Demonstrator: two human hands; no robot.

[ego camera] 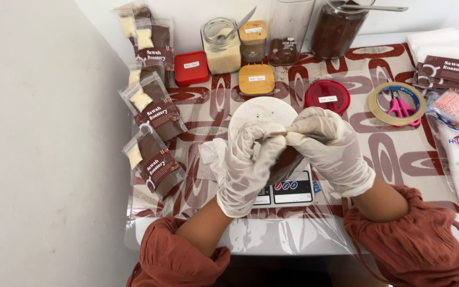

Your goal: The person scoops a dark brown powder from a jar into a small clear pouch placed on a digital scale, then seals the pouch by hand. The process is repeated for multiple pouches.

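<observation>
**Brown powder could spill over the scale**

My left hand (251, 167) and right hand (331, 149), both gloved, are pinching the top of a small clear pouch (285, 162) of brown powder, held just above the scale (288, 191) on the counter (378, 154). If my slick gloves slip, I judge the pouch tips and spills.
</observation>
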